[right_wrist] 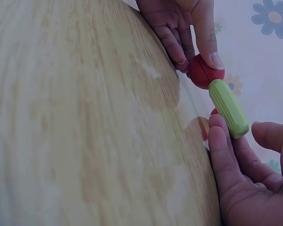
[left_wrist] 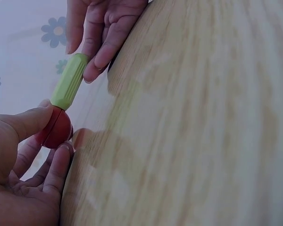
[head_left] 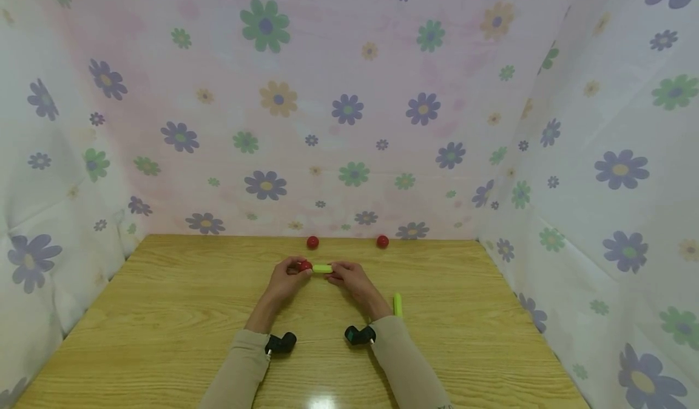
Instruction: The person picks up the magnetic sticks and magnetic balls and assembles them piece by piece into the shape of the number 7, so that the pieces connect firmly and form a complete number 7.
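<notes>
My left hand (head_left: 285, 280) pinches a red ball (head_left: 305, 266) between thumb and fingers, just above the table. A short lime-green ridged stick (right_wrist: 228, 108) meets the ball end to end; whether it sits inside the ball cannot be seen. In the right wrist view, the fingers of my right hand (right_wrist: 247, 188) rest against the stick's far end, and the thumb stands apart from it. The left wrist view shows a dark groove across the held ball (left_wrist: 56, 128).
Two more red balls lie at the table's back edge, a left ball (head_left: 312, 243) and a right ball (head_left: 382, 241). Another lime-green stick (head_left: 397, 304) lies beside my right forearm, partly hidden by the sleeve. Flowered cloth (head_left: 349, 142) hangs behind the wooden table (head_left: 180, 312) and at both sides.
</notes>
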`<state>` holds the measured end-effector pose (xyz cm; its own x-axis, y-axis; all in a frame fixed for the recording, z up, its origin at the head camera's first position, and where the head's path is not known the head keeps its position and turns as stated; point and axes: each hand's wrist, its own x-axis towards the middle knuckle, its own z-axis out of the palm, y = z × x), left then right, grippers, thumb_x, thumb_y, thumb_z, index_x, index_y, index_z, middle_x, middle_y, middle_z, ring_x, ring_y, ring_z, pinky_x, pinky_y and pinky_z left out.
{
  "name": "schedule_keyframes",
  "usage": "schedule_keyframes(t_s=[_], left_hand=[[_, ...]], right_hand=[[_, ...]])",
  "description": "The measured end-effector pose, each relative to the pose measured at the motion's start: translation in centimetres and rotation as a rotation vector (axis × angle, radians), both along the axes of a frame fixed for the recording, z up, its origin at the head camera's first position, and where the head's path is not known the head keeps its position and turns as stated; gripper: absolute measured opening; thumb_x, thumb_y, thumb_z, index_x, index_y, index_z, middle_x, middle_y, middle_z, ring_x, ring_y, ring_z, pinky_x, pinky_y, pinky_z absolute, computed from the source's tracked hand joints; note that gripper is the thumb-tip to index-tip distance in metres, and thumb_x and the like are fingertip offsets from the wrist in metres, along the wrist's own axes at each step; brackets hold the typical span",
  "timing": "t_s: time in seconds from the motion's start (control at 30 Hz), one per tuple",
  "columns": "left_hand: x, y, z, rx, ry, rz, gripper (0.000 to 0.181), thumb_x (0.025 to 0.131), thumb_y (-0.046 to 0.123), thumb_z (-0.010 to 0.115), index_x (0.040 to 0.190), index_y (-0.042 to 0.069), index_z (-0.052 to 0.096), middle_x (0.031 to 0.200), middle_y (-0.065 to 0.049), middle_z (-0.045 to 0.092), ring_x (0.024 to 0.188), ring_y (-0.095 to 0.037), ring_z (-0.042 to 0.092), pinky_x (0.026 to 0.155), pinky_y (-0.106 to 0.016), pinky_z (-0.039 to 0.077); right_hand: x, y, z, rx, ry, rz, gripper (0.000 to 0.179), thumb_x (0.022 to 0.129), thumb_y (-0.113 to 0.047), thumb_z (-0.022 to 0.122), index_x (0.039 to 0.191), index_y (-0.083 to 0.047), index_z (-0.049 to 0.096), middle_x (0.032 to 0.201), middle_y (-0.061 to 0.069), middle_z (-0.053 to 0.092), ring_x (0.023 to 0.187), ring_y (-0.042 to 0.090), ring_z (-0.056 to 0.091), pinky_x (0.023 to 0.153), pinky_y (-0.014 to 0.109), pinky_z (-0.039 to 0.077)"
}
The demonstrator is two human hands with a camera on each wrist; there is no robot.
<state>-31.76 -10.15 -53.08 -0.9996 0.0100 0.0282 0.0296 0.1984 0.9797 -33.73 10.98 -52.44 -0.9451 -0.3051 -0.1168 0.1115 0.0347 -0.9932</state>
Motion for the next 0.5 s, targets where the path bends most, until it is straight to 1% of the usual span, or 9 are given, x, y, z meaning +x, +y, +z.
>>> schedule_keyframes(t_s=[0.13, 0.37, 0.5], left_hand=[[0.11, -0.09, -0.05, -0.005, 0.007, 0.003, 0.035, 0.099, 0.016, 0.072, 0.129, -0.001, 0.063, 0.117, -0.019, 0.065, 0.100, -0.025, 0.061, 0.082, -0.030, 0.048], [-0.01, -0.06, -0.22, -0.007, 0.003, 0.022, 0.034, 0.098, 0.013, 0.072, 0.129, 0.000, 0.064, 0.114, -0.017, 0.065, 0.097, -0.023, 0.060, 0.081, -0.029, 0.048], [-0.09, -0.01, -0.20, -0.015, 0.014, 0.033, 0.034, 0.098, 0.013, 0.071, 0.128, -0.001, 0.064, 0.113, -0.018, 0.066, 0.098, -0.024, 0.061, 0.082, -0.029, 0.048]], right_hand=[[0.13, -0.10, 0.02, 0.005, 0.000, -0.003, 0.038, 0.112, -0.014, 0.046, 0.136, 0.013, 0.057, 0.131, 0.030, 0.062, 0.102, 0.013, 0.070, 0.097, 0.030, 0.056], [0.34, -0.08, 0.32, 0.029, -0.009, 0.021, 0.040, 0.113, -0.016, 0.045, 0.140, 0.012, 0.054, 0.131, 0.030, 0.062, 0.111, 0.022, 0.070, 0.100, 0.034, 0.055], [0.29, 0.29, 0.62, 0.072, -0.012, 0.045, 0.044, 0.112, -0.018, 0.046, 0.143, 0.013, 0.049, 0.129, 0.029, 0.062, 0.110, 0.024, 0.071, 0.099, 0.034, 0.056]])
